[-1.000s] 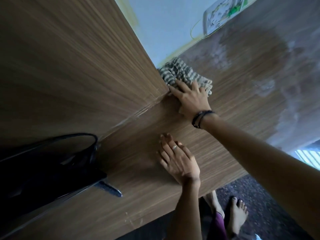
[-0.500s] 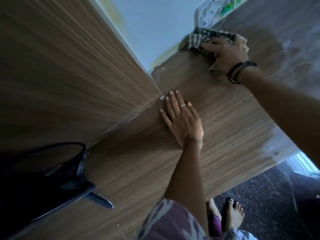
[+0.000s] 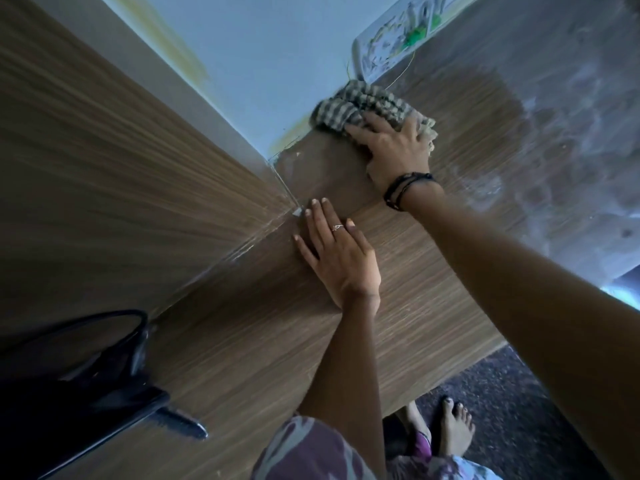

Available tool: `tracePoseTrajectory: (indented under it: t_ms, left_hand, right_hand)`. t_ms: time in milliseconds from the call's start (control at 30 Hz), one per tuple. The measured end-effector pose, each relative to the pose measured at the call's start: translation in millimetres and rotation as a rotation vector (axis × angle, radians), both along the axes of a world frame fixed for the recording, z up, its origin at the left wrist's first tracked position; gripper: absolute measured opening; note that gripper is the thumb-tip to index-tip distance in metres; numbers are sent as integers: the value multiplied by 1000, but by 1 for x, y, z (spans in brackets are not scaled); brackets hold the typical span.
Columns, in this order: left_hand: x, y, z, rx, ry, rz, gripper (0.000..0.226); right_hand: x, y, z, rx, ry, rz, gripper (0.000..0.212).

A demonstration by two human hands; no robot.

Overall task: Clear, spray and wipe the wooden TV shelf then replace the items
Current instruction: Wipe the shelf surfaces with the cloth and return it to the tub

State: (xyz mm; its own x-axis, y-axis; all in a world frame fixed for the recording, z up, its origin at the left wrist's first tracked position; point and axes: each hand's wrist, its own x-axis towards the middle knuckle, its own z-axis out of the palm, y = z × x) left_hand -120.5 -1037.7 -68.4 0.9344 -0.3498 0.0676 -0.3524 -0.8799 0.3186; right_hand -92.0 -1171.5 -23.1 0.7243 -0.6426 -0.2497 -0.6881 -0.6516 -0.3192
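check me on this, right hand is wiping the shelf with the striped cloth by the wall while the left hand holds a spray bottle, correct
Not quite. In the head view the left hand holds no spray bottle: it rests flat, fingers straight, on the wooden shelf. The rest stands: the right hand presses the striped cloth on the shelf by the wall.

In the centre of the frame the wooden shelf [image 3: 398,306] is bare, so my hands can slide there. The upright wooden panel [image 3: 121,185] blocks the left side, the wall [image 3: 277,46] the top, and a black TV stand [image 3: 104,393] the lower left.
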Motion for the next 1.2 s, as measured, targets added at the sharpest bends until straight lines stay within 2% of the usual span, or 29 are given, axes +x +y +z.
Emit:
tracePoseTrajectory:
  t_ms: [33,100,233,367,467,600,667,733,833,967,1067,1133,1200]
  left_hand:
    - [0,0,0,-1,-9,7,54]
    - [1,0,0,-4,-42,10,53]
    - [-1,3,-1,45,-52,-52,59]
    - [-1,0,-1,10,-48,0,57]
    - [0,1,-5,-7,-15,-4,57]
    - [1,2,-6,-30,-29,-6,54]
    - [1,2,-7,-43,-33,-11,52]
    - [1,2,-8,-52,-22,-17,52]
    - [1,2,-8,-68,-30,-8,52]
    - [3,7,-7,-113,-1,-18,56]
    - [3,8,-5,-131,34,5,55]
    - [3,8,-3,-151,64,20,51]
    - [2,8,0,-185,81,21,49]
  right_hand:
    - [5,8,2,30,3,-38,64]
    - [13,29,5,67,10,29,65]
    - [21,48,3,41,-29,358,58]
    - [26,29,7,-149,23,630,50]
    - [13,-3,4,-104,28,498,50]
    - [-39,-64,-2,69,-43,65,60]
    - [-62,-81,-3,72,-51,-192,64]
    - [-69,-71,-2,40,-42,-312,65]
    - [-75,-16,1,-6,-18,-166,70]
    - [-113,69,-3,-86,-103,198,78]
    - [-150,56,-5,-127,-106,342,81]
    - [-167,11,-5,-49,-44,223,79]
    - [-172,-31,-6,-27,-8,-53,78]
